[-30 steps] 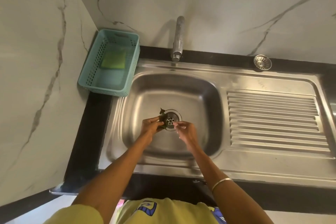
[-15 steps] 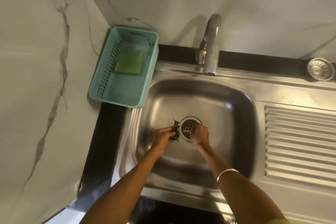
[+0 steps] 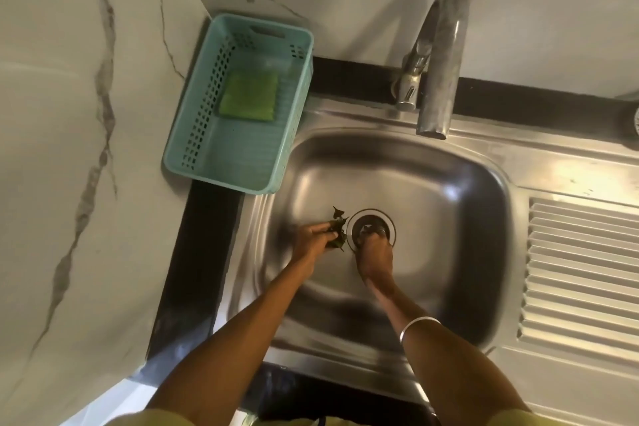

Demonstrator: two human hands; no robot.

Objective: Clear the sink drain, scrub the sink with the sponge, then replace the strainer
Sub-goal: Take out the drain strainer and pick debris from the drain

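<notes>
We hold limp dark-green leaves [image 3: 337,231], light and slippery, in left hand [image 3: 315,241]; right hand [image 3: 375,252] fingers [image 3: 371,234] pinching inside round steel drain [image 3: 370,229].

My one view comes from a head-worn wide-angle camera, looking steeply down and forward from close above. The sink [image 3: 397,183] fills the frame's centre and right, the basket [image 3: 193,149] sits upper left, and my forearms enter from the bottom edge.

- No readable text, label, brand or number shows anywhere: not on the sink [image 3: 449,162], the basket [image 3: 193,135] or the tap [image 3: 439,55].
</notes>
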